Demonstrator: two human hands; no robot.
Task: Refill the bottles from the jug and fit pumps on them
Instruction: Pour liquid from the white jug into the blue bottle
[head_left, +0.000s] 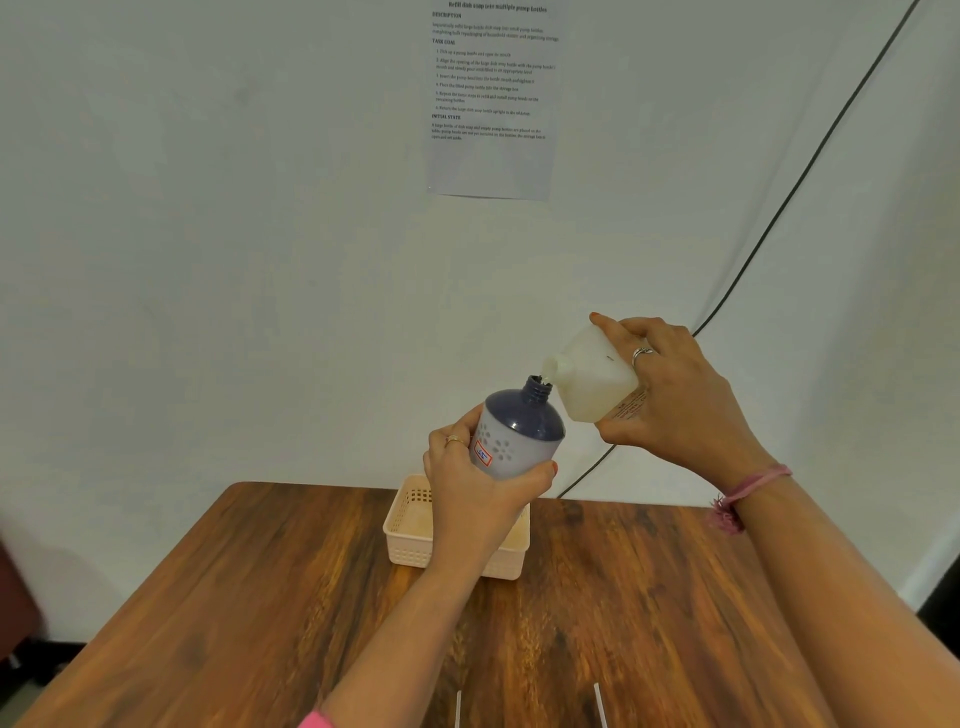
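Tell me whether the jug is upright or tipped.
Tipped: the right hand holds the jug with its spout down at the bottle mouth.

The wall sheet (491, 98) reads "Refill dish soap into multiple pump bottles" — headings "DESCRIPTION", "TASK GOAL", "INITIAL STATE".

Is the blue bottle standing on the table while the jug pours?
No, the left hand holds the blue bottle up in the air above the basket, tilted toward the jug.
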